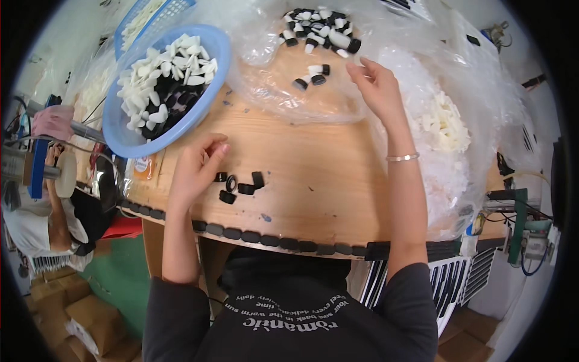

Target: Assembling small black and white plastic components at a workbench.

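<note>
My left hand (202, 166) hovers over the near left of the wooden table, fingers curled and thumb against them; whatever it may hold is hidden. Beside it lie several loose black caps (246, 188), one showing its ring-shaped open end. Farther off to the right, my right hand (379, 90) has its thumb and fingers apart, with nothing visible in it. Left of its fingertips, a few white tapered pieces fitted with black caps (316, 75) rest on clear plastic sheeting. Behind them is a larger pile of such capped pieces (322, 29).
A blue basin (218, 90) of white pieces and black caps stands at left, with a blue basket (123, 27) behind. White pieces (446, 123) lie on plastic at right. Dark pads (268, 240) line the table's near edge. Clamped equipment (57, 172) and another person's arm (58, 217) are at far left.
</note>
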Demonstrator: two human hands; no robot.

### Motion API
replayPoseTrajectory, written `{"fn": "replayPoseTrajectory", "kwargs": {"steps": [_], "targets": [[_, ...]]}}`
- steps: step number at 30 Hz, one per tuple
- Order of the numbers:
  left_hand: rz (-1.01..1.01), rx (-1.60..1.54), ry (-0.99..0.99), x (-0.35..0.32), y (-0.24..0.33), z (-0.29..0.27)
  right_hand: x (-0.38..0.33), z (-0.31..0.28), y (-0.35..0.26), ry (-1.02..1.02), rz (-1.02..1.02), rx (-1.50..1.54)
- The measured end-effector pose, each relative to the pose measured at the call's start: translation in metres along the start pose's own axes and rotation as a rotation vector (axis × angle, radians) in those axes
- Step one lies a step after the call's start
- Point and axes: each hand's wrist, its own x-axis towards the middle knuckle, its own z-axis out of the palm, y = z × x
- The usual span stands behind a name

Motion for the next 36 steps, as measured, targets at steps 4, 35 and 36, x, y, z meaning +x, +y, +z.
{"fn": "replayPoseTrajectory", "kwargs": {"steps": [4, 35, 36], "targets": [[0.099, 0.078, -0.074, -0.029, -0.019, 0.006, -0.003, -0.006, 0.038, -0.195, 0.104, -0.263], [0.486, 0.023, -0.083, -0.009, 0.031, 0.061, -0.106, 0.067, 0.009, -0.386, -0.355, 0.262], [0.554, 0.033, -0.070, -0.002, 0.037, 0.065, -0.105, 0.060, 0.011, -0.363, -0.352, 0.245]]}}
